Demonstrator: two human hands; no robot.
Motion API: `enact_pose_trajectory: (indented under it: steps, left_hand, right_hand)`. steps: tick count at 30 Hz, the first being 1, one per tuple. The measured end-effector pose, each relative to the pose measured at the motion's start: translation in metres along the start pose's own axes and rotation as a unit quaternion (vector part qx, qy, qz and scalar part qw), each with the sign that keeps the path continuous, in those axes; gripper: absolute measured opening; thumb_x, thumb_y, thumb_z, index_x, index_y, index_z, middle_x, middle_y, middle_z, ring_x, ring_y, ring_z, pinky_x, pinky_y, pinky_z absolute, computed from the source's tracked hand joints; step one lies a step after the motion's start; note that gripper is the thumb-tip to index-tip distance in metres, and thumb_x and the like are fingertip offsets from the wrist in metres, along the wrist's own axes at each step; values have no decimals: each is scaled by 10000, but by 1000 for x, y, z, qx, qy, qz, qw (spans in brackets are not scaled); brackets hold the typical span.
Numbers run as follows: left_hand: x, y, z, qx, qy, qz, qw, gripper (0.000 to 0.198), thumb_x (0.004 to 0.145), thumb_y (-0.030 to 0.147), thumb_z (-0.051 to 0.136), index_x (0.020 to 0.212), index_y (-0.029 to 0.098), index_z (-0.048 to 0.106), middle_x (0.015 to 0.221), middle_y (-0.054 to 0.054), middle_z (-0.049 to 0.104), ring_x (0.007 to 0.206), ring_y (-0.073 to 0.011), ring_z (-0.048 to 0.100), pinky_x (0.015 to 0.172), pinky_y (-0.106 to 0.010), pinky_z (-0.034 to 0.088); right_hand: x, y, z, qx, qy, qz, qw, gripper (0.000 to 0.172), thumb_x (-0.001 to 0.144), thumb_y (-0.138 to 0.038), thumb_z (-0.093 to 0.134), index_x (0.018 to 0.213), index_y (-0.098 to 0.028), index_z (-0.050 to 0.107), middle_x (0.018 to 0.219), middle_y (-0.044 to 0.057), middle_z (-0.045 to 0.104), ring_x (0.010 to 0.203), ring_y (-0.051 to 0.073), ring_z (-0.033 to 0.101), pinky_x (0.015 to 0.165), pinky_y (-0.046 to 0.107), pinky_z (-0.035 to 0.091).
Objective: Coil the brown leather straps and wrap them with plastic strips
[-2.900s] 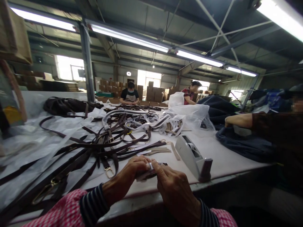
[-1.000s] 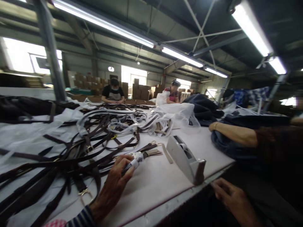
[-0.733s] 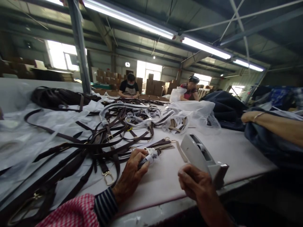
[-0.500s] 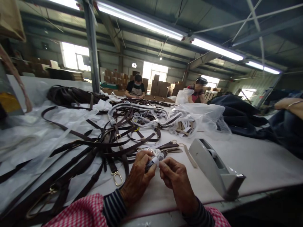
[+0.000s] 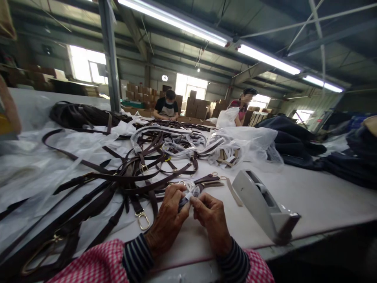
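Note:
My left hand (image 5: 170, 214) is closed round a small bundle in clear plastic (image 5: 193, 188), with a dark strap-like part showing at the thumb. A white strip (image 5: 188, 195) lies across the bundle. Against that strip, my right hand (image 5: 211, 214) pinches with thumb and forefinger; its other fingers are curled in. Just beyond the bundle lie dark brown straps (image 5: 207, 179) with metal rings. Left of my left hand, a strap ends in a gold-coloured clasp (image 5: 143, 221). What sits inside the plastic is mostly hidden.
A grey tape dispenser (image 5: 262, 204) stands to the right, close to the table's front edge. Many brown straps (image 5: 103, 188) and clear plastic sheets (image 5: 67, 157) cover the left. Dark fabric (image 5: 294, 137) is heaped at the back right. Two people work across the table.
My right fingertips stay at the white strip, and both hands keep hold of the bundle. The whole view has shifted slightly. The co-worker at the back right has raised their head.

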State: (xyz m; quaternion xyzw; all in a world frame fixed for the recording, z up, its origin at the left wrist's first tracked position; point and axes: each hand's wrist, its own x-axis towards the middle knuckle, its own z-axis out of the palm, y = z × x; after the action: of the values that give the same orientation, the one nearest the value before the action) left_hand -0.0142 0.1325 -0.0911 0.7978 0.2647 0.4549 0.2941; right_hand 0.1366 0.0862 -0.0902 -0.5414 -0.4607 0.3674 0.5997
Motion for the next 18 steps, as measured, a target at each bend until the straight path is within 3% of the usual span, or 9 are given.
enact_pose_trajectory:
  steps: [5, 9, 12, 15, 18]
  left_hand:
    - [6, 12, -6, -53, -18, -33, 998, 208, 1029, 323, 481, 871, 206, 549, 1144, -70, 533, 1109, -240, 516, 1004, -394, 411]
    - [5, 24, -8, -144, -41, -103, 983, 288, 1025, 401, 492, 831, 201, 567, 1030, -45, 578, 983, -221, 551, 921, -360, 444]
    - [-5, 29, -7, -220, -48, -152, 962, 359, 1040, 451, 427, 852, 196, 597, 925, -37, 587, 879, -211, 544, 804, -328, 471]
    - [-12, 36, -9, -248, -23, -155, 956, 379, 1043, 452, 411, 857, 192, 614, 904, -37, 595, 878, -208, 543, 804, -318, 471]
    - [-13, 52, -18, -246, -44, -175, 952, 378, 1027, 456, 441, 814, 187, 598, 831, -15, 565, 774, -182, 501, 710, -299, 444]
  right_hand:
    - [1, 3, -4, -15, -6, 0, 1000, 495, 842, -591, 755, 643, -171, 587, 476, -36, 540, 410, 57, 314, 404, 228, 190]
    - [0, 1, -3, -4, -11, -29, 1000, 547, 854, -637, 727, 620, -167, 575, 457, -46, 481, 431, 65, 340, 431, 235, 235]
    - [-2, 2, -2, 74, -56, -56, 994, 474, 881, -581, 732, 703, -154, 630, 532, -46, 500, 469, 62, 342, 453, 225, 245]
    - [-10, 5, -3, 125, -109, -48, 985, 400, 903, -540, 721, 789, -160, 666, 582, -44, 520, 482, 66, 346, 454, 219, 254]
    - [-26, 0, -8, 20, -62, -110, 992, 331, 925, -457, 712, 756, -180, 648, 592, -40, 545, 477, 83, 392, 450, 220, 322]
